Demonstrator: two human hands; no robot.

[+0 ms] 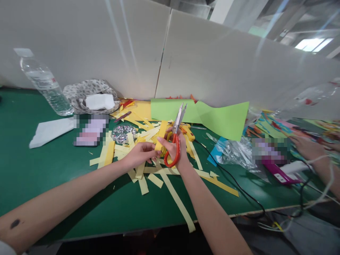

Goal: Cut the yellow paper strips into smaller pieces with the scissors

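Note:
Scissors with red handles (176,148) rest in my right hand (174,143), their blades pointing up and slightly parted. The thumb and fingers of that hand also hold a yellow paper strip (162,132), upright beside the scissors. My left hand (143,153) is closed with its fingertips pinching the lower end of the same strip. Cut strips of pale yellow paper (143,185) lie in a loose pile under and around both hands. A yellow glue gun (188,134), partly hidden, sits just behind my right hand.
Green paper (223,118) leans by the grey partition (212,67). At left on the green table (53,180) are a water bottle (45,83), a patterned cloth bag (91,86) and a phone (91,131). Clear plastic (239,152), a black cable and another person's hand (308,147) are at right.

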